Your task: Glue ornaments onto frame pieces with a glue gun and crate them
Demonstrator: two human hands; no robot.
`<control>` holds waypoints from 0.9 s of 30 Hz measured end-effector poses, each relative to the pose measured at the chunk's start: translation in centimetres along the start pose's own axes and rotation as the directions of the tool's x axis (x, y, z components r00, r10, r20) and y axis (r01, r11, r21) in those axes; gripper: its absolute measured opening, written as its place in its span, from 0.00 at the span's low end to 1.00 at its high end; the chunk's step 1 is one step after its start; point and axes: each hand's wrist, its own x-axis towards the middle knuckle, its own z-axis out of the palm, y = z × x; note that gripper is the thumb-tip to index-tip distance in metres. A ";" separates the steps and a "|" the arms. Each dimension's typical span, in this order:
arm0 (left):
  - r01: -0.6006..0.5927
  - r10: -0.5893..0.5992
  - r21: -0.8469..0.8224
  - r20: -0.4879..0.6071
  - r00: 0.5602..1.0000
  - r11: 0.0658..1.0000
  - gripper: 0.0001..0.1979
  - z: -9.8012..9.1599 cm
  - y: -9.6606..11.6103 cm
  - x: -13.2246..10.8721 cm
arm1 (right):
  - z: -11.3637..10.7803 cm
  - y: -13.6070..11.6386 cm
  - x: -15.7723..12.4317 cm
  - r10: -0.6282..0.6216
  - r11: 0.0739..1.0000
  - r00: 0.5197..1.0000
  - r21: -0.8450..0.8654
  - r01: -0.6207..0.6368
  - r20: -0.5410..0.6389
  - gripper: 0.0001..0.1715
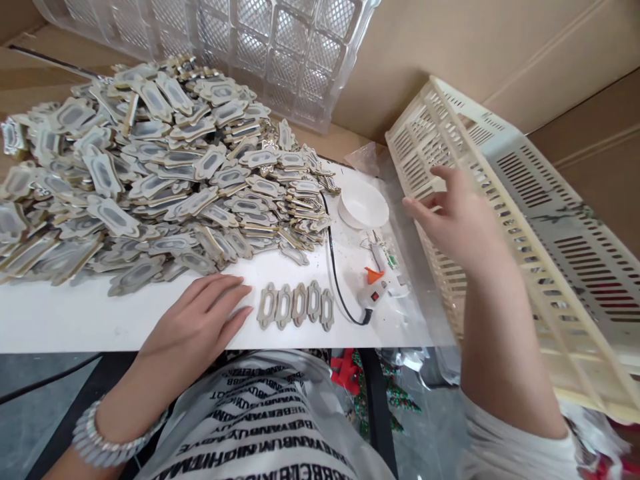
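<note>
My left hand [207,313] lies flat at the front of the white table, fingers stretched out, with nothing held. Just right of its fingertips, several small oblong metal frames [299,305] with oval openings stand side by side in a row. My right hand [453,217] is raised by the cream plastic crate [450,133], slightly blurred. Its thumb and fingers are bent but apart, and I see nothing between them. Between the row and the crate lies a white glue gun [375,291] with an orange trigger and a black cord.
A big heap of similar metal frames [165,167] covers the back and left of the table. A white bowl [364,203] sits near the crate. Behind the heap stands a clear plastic basket [280,40]. Cardboard walls [400,40] enclose the back.
</note>
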 end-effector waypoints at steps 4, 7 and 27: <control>-0.022 0.022 0.004 0.030 0.999 1.000 0.13 0.3 0.2 0.5 | -1.3 -0.9 -4.2 -0.007 0.992 1.000 0.122 0.010 -0.026 0.30; -0.022 0.022 -0.016 0.031 0.999 1.000 0.09 0.5 0.4 1.0 | -1.1 -0.9 -7.2 -0.075 0.965 0.995 0.247 0.087 -0.060 0.31; 0.030 -0.029 -0.025 0.025 0.999 0.999 0.05 0.2 1.0 1.6 | 4.9 -2.9 -15.2 -0.149 0.824 0.988 0.548 0.141 -0.030 0.10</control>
